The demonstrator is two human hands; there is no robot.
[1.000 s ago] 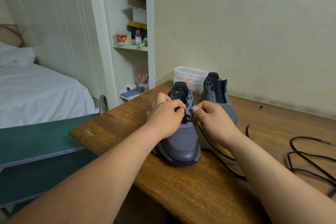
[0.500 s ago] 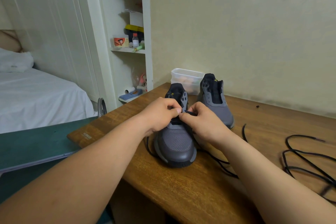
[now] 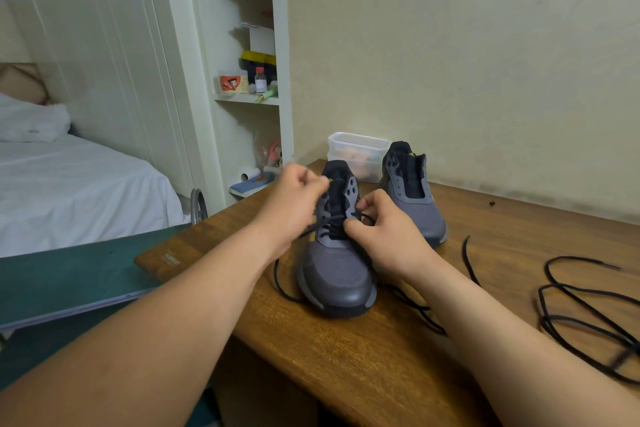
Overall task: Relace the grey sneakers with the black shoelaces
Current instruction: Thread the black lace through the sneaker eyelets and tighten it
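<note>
The left hand (image 3: pixel 294 208), blurred with curled fingers, is gripping the black shoelace (image 3: pixel 323 226) just left of the near grey sneaker (image 3: pixel 337 274), which is standing on the bench (image 3: pixel 346 357). The right hand (image 3: pixel 388 236) is pinching that lace at the sneaker's right eyelets.

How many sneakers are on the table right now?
2. The near sneaker stands between the left hand and right hand, which hold its shoelace. The far sneaker stands behind it to the right, unlaced, beside a plastic box. None seems hidden.
</note>
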